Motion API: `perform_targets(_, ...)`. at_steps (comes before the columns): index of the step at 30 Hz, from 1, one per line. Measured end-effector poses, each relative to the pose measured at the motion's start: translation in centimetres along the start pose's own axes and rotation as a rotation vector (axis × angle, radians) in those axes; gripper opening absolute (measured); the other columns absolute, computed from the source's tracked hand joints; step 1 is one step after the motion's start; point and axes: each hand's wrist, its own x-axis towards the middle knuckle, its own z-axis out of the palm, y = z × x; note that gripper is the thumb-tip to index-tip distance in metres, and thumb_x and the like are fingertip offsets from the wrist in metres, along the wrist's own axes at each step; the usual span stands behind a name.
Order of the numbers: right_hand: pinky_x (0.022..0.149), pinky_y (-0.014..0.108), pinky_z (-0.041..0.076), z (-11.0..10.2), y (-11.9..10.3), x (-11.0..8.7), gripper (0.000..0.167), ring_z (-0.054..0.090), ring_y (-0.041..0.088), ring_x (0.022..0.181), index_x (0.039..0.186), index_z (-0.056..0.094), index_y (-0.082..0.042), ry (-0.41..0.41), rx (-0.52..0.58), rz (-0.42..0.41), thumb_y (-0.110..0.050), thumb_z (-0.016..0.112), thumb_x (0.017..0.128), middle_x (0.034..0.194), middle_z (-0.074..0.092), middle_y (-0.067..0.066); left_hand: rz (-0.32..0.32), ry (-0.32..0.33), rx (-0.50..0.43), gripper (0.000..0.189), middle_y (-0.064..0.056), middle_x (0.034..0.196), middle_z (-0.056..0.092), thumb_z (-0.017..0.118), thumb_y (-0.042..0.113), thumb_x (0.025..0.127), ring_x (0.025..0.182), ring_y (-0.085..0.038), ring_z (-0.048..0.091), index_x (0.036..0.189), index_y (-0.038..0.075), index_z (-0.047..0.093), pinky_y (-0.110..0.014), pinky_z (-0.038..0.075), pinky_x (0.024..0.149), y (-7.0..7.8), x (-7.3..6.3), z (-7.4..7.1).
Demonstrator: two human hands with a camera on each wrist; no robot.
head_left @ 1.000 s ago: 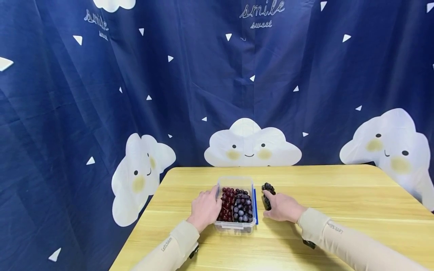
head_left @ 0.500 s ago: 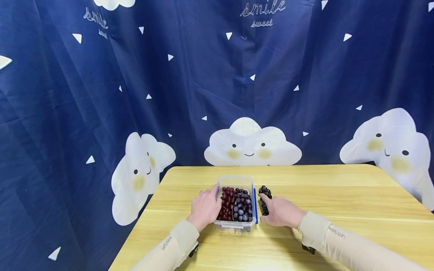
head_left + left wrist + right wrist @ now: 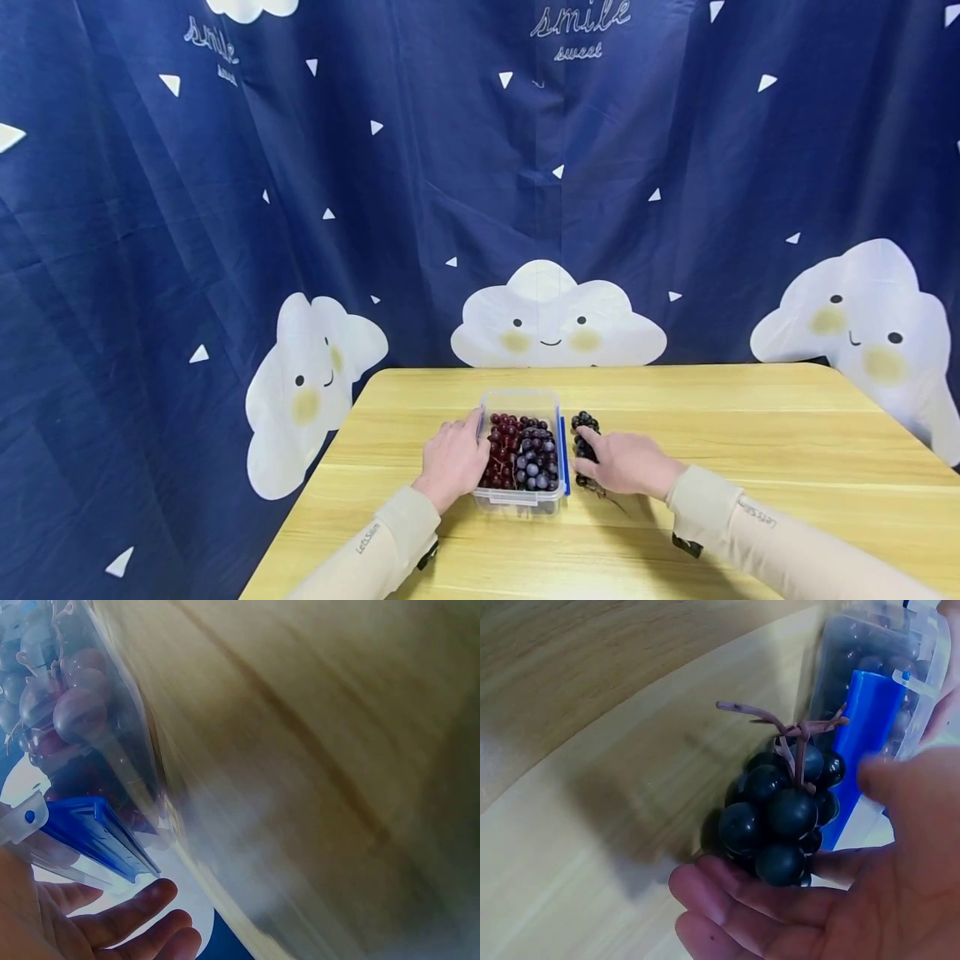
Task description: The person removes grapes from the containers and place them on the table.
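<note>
A clear plastic food box (image 3: 519,500) stands on the table, with red grapes (image 3: 501,454) on its left side and dark purple grapes (image 3: 538,462) on its right. My left hand (image 3: 456,457) grips the box's left wall near the rim; in the left wrist view its fingers (image 3: 124,915) lie outside, below a blue latch flap (image 3: 94,829). Beside the box's right side, my right hand (image 3: 626,462) holds a bunch of black grapes (image 3: 780,814). Its fingers (image 3: 735,900) curl beneath the bunch, while the thumb is on the other side. A brown stem (image 3: 799,742) sticks out.
The light wooden table (image 3: 750,433) extends to the right of the hands. A second blue latch flap (image 3: 565,458) hangs along the box's right side, close to the black grapes. A dark blue curtain (image 3: 420,208) with printed clouds hangs behind.
My right hand and the black grapes have shifted slightly left toward the box, and the bunch's stem now shows below the hand. The left hand and the box have stayed in place.
</note>
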Motion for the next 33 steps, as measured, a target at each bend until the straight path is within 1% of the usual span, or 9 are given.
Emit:
perform_targets(3, 0.042, 0.035, 0.039, -0.2, 0.1, 0.1, 0.056, 0.046, 0.016, 0.048, 0.148, 0.048, -0.003, 0.074, -0.009, -0.036, -0.036, 0.052, 0.104, 0.054, 0.045, 0.001, 0.002, -0.002, 0.001, 0.054, -0.009, 0.124, 0.07, 0.047, 0.034, 0.099, 0.106, -0.03, 0.064, 0.151, 0.022, 0.045, -0.053, 0.054, 0.077, 0.0, 0.0, 0.0)
perform_targets(7, 0.038, 0.035, 0.039, -0.4, 0.5, 0.4, 0.051, 0.048, 0.018, 0.046, 0.143, 0.052, 0.002, 0.171, -0.052, -0.049, -0.028, 0.055, 0.102, 0.052, 0.047, 0.002, 0.005, -0.001, 0.006, 0.052, -0.009, 0.123, 0.07, 0.047, 0.034, 0.099, 0.104, -0.03, 0.064, 0.15, 0.022, 0.047, -0.053, 0.054, 0.075, 0.1, 0.1, -0.1)
perform_targets(9, 0.043, 0.039, 0.047, -0.4, 0.8, 0.6, 0.05, 0.058, 0.024, 0.056, 0.14, 0.055, 0.001, 0.213, -0.092, -0.048, -0.029, 0.059, 0.099, 0.065, 0.059, 0.009, 0.004, 0.0, 0.006, 0.052, -0.009, 0.123, 0.07, 0.047, 0.033, 0.099, 0.104, -0.03, 0.065, 0.149, 0.022, 0.047, -0.053, 0.054, 0.075, 0.1, 0.1, -0.1)
perform_targets(11, 0.053, 0.045, 0.054, -0.5, 1.1, 0.8, 0.049, 0.065, 0.032, 0.074, 0.136, 0.058, -0.001, 0.244, -0.135, -0.054, -0.03, 0.062, 0.097, 0.085, 0.066, 0.017, 0.003, -0.001, 0.007, 0.052, -0.009, 0.123, 0.07, 0.047, 0.034, 0.099, 0.104, -0.03, 0.065, 0.15, 0.022, 0.047, -0.053, 0.054, 0.075, 0.1, 0.1, -0.1)
perform_targets(14, 0.07, 0.053, 0.058, -0.4, 1.5, 1.1, 0.049, 0.064, 0.04, 0.103, 0.136, 0.059, -0.006, 0.253, -0.173, -0.078, -0.032, 0.065, 0.095, 0.121, 0.063, 0.023, 0.001, -0.002, 0.004, 0.053, -0.01, 0.124, 0.07, 0.047, 0.034, 0.099, 0.105, -0.03, 0.064, 0.151, 0.022, 0.046, -0.054, 0.054, 0.076, 0.1, 0.1, -0.1)
perform_targets(19, 0.084, 0.06, 0.055, -0.1, 2.0, 1.4, 0.052, 0.059, 0.045, 0.12, 0.142, 0.056, -0.008, 0.177, -0.183, -0.104, -0.036, 0.06, 0.099, 0.138, 0.057, 0.023, -0.005, 0.0, 0.009, 0.053, -0.009, 0.124, 0.07, 0.047, 0.033, 0.098, 0.106, -0.029, 0.064, 0.15, 0.022, 0.047, -0.054, 0.054, 0.077, 0.1, 0.0, -0.1)
perform_targets(22, 0.086, 0.061, 0.054, 0.1, 2.0, 1.5, 0.053, 0.059, 0.045, 0.12, 0.142, 0.056, -0.006, 0.145, -0.159, -0.097, -0.038, 0.058, 0.1, 0.136, 0.06, 0.023, -0.005, 0.001, 0.008, 0.053, -0.009, 0.124, 0.07, 0.047, 0.034, 0.098, 0.106, -0.029, 0.064, 0.151, 0.022, 0.046, -0.054, 0.054, 0.077, 0.1, 0.0, -0.2)
perform_targets(28, 0.08, 0.06, 0.055, 0.1, 2.0, 1.7, 0.055, 0.063, 0.044, 0.113, 0.142, 0.056, -0.005, 0.113, -0.107, -0.081, -0.039, 0.06, 0.099, 0.127, 0.065, 0.023, 0.001, 0.002, 0.015, 0.053, -0.009, 0.121, 0.071, 0.048, 0.034, 0.098, 0.103, -0.029, 0.065, 0.15, 0.021, 0.047, -0.053, 0.054, 0.074, 0.1, 0.1, -0.2)
perform_targets(33, 0.08, 0.058, 0.056, -0.3, 1.9, 1.7, 0.055, 0.065, 0.043, 0.109, 0.14, 0.057, -0.003, 0.15, -0.102, -0.109, -0.039, 0.061, 0.098, 0.123, 0.067, 0.024, 0.001, 0.004, 0.016, 0.052, -0.009, 0.117, 0.072, 0.047, 0.033, 0.097, 0.099, -0.028, 0.065, 0.148, 0.021, 0.049, -0.051, 0.054, 0.071, 0.1, 0.0, -0.2)
